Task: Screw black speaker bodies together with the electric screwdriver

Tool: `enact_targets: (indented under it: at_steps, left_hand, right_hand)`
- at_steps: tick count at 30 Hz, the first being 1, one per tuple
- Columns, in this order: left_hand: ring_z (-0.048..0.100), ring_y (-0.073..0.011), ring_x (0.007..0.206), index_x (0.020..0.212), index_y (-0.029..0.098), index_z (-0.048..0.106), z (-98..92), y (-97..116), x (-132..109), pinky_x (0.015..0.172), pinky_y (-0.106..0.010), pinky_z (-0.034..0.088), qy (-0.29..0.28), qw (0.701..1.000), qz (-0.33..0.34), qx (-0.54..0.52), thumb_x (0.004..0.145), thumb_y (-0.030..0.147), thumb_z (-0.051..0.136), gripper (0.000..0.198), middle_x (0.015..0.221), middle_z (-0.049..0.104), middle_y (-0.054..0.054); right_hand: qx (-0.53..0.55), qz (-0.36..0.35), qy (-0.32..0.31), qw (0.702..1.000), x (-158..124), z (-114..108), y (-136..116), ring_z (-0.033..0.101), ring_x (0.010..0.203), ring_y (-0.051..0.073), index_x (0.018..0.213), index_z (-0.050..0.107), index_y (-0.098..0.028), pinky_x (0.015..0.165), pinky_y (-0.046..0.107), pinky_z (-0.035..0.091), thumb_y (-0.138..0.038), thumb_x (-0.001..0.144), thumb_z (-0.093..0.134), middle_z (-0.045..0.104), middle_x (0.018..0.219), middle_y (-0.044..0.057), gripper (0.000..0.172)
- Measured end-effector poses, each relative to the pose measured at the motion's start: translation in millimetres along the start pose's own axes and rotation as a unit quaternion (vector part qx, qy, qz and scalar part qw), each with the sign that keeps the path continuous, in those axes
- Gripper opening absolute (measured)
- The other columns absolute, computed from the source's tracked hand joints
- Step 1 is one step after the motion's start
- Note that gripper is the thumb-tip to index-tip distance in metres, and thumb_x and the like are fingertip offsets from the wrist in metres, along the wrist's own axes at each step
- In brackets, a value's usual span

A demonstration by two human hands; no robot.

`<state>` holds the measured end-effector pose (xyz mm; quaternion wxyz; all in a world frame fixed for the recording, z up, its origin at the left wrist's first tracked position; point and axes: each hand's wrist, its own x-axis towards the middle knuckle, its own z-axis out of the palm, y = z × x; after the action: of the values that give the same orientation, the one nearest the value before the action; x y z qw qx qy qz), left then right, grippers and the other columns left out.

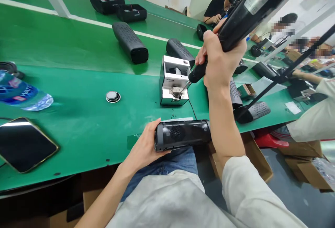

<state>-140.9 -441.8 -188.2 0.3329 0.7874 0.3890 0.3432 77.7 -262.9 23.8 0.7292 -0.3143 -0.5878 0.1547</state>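
Observation:
My left hand [146, 141] grips the left end of a black cylindrical speaker [185, 134], which lies sideways at the table's front edge over my lap. In my right hand [222, 53] is a black electric screwdriver [200, 71], tilted with its bit down and to the left. The bit's tip meets the metal front of a white and black screw feeder [175, 88], or is very close to it. Several tiny dark screws [173, 113] lie on the green mat between feeder and speaker. A thick black tube [251, 12] rises above my right hand.
At the left are a water bottle [23, 90], a phone [26, 144] and a small round silver part [113, 96]. Black speaker housings [131, 43] lie behind the feeder. A black slanting bar [288, 71] crosses at right. Cardboard boxes [258, 158] stand below; other people sit along the bench.

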Motion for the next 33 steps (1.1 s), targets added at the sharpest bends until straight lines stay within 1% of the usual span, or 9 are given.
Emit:
enact_targets:
  at_steps: [4,6,9,15,19,23,28,30,33]
  left_hand:
    - [0.056,-0.0454,0.154,0.176,0.037,0.012,0.2,1,-1,0.125,-0.066,0.053,-0.001,1.000,-0.005,-0.002,0.083,0.027,0.098,0.127,0.166,0.047,-0.021]
    - [0.056,-0.0455,0.154,0.176,0.037,0.011,-0.4,1,0,0.125,-0.067,0.053,-0.001,1.000,-0.004,-0.001,0.083,0.027,0.098,0.127,0.166,0.047,-0.021]
    - [0.056,-0.0455,0.154,0.176,0.038,0.011,-1.6,2,1,0.125,-0.067,0.053,0.000,1.000,0.001,0.001,0.083,0.028,0.098,0.128,0.165,0.048,-0.020]
    - [0.052,-0.0455,0.158,0.177,0.037,0.011,-1.7,1,0,0.127,-0.066,0.051,-0.006,1.000,-0.009,0.004,0.085,0.031,0.096,0.126,0.169,0.045,-0.021]
    - [0.055,-0.0453,0.156,0.176,0.036,0.011,-2.2,2,-1,0.125,-0.065,0.053,-0.002,1.000,-0.014,0.006,0.084,0.030,0.098,0.127,0.169,0.045,-0.021]
    - [0.056,-0.0448,0.154,0.176,0.037,0.011,-2.5,3,0,0.124,-0.064,0.054,-0.002,1.000,-0.010,0.010,0.084,0.030,0.097,0.126,0.167,0.045,-0.021]
    - [0.056,-0.0440,0.154,0.177,0.037,0.011,-1.2,1,0,0.125,-0.065,0.052,0.003,1.000,-0.008,0.008,0.083,0.031,0.098,0.128,0.167,0.045,-0.020]
    - [0.056,-0.0438,0.155,0.177,0.036,0.011,-0.9,0,0,0.126,-0.064,0.052,0.003,1.000,-0.006,0.011,0.083,0.031,0.097,0.128,0.167,0.046,-0.020]
    - [0.056,-0.0435,0.155,0.177,0.035,0.011,-1.1,-1,1,0.126,-0.064,0.051,0.003,1.000,-0.003,0.017,0.084,0.035,0.097,0.127,0.167,0.047,-0.020]
  right_hand:
    - [-0.036,0.063,-0.005,0.997,2,3,18,0.034,0.051,0.017,0.093,0.042,-0.036,0.055,0.040,0.040,-0.075,0.082,0.079,0.038,0.061,-0.011,0.055]
    - [-0.051,0.090,-0.001,0.995,-1,2,18,0.033,0.052,0.017,0.094,0.042,-0.037,0.055,0.039,0.040,-0.079,0.079,0.078,0.039,0.061,-0.011,0.057]
    - [-0.057,0.087,0.014,0.994,-6,-1,9,0.030,0.050,0.016,0.093,0.046,-0.037,0.052,0.038,0.036,-0.074,0.080,0.076,0.042,0.062,-0.010,0.049]
    - [-0.028,0.000,0.019,0.999,-9,-4,-10,0.036,0.044,0.016,0.091,0.049,-0.037,0.046,0.039,0.036,-0.047,0.088,0.069,0.038,0.062,-0.009,0.023]
    - [-0.027,0.017,0.006,0.999,-9,3,-10,0.041,0.044,0.016,0.090,0.048,-0.036,0.044,0.038,0.039,-0.043,0.092,0.072,0.041,0.066,-0.009,0.025]
    - [-0.018,0.046,0.003,0.999,-10,5,-12,0.041,0.046,0.015,0.091,0.049,-0.034,0.045,0.037,0.042,-0.037,0.091,0.067,0.043,0.068,-0.009,0.018]
    - [-0.048,0.077,-0.023,0.996,-14,-6,-18,0.039,0.048,0.012,0.090,0.046,-0.037,0.047,0.035,0.041,-0.065,0.083,0.074,0.048,0.068,-0.010,0.041]
    - [-0.041,0.081,-0.020,0.996,-17,-14,-30,0.038,0.048,0.013,0.090,0.048,-0.037,0.047,0.035,0.039,-0.066,0.082,0.078,0.045,0.065,-0.011,0.043]
    - [0.000,0.056,0.003,0.998,-24,-34,-66,0.039,0.046,0.015,0.092,0.058,-0.034,0.045,0.036,0.038,-0.046,0.086,0.079,0.041,0.062,-0.010,0.025]
